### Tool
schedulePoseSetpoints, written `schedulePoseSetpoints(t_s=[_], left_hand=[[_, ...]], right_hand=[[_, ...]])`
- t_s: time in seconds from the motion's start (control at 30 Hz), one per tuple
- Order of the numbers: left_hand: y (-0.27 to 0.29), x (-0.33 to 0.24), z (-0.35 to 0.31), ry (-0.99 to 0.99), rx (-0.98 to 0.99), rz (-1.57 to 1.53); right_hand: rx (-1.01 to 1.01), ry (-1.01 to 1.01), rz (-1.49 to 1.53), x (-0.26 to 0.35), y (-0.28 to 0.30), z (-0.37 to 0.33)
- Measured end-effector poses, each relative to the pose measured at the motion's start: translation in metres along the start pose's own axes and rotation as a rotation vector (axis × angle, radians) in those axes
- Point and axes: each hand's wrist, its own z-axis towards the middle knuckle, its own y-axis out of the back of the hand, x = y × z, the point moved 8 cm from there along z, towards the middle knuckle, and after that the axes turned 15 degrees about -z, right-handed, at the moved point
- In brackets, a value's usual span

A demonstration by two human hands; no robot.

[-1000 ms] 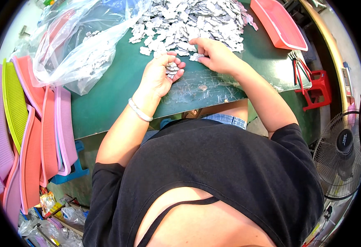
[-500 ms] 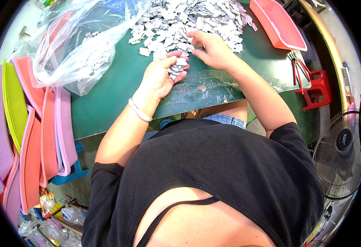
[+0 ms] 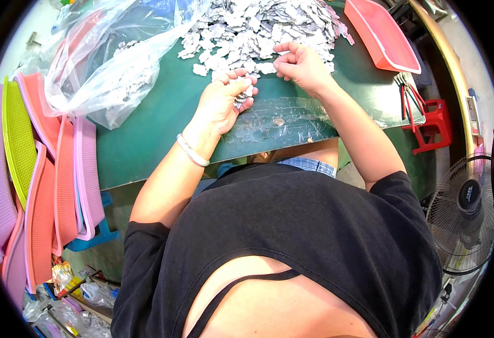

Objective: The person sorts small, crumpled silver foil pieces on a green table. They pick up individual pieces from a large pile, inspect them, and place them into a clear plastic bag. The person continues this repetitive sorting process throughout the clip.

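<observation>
Green table [image 3: 145, 152], scratched and worn along near edge. Carries a loose heap of flat grey-white pieces [image 3: 258, 28] at far middle, clear plastic bag [image 3: 81, 73] to left, coral-pink tray [image 3: 385, 36] at far right, red-handled tools [image 3: 409, 93] by right edge.

i am seeing, over my remote feed, pieces [image 3: 297, 28] showing white and grey against a tabletop [image 3: 145, 146] showing dark green with pale scratches. the tray [image 3: 383, 34] is glowing coral pink, the dot-patterned baskets [image 3: 41, 214] are showing purple, lime and coral, the shirt [image 3: 303, 219] is showing plain black, and one stool [image 3: 435, 125] is showing red.
</observation>
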Motion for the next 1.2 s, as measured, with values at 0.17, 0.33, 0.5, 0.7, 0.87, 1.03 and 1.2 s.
schedulePoseSetpoints(t_s=[0.17,0.33,0.5,0.7,0.87,1.03,1.2], left_hand=[[-0.003,0.003,0.0,-0.006,0.016,-0.02],[0.003,0.001,0.001,-0.018,-0.003,-0.059],[0.014,-0.003,0.0,-0.007,-0.067,-0.131],[0.013,-0.009,-0.005,-0.032,-0.072,-0.14],[0.015,-0.009,-0.002,-0.037,-0.067,-0.117],[0.009,-0.008,-0.002,-0.038,-0.085,-0.07],[0.013,-0.006,0.0,-0.043,-0.059,-0.109]], right_hand=[[0.054,-0.08,0.22,0.014,-0.01,-0.009],[0.099,0.065,0.018,0.029,-0.022,-0.004],[-0.182,0.443,-0.619,0.045,-0.024,0.004],[-0.265,0.545,-0.786,0.055,-0.036,0.004],[-0.161,0.286,-0.508,0.033,-0.018,0.013],[0.146,0.01,0.015,0.036,-0.029,0.009],[0.083,0.099,-0.155,0.034,-0.028,0.013]])
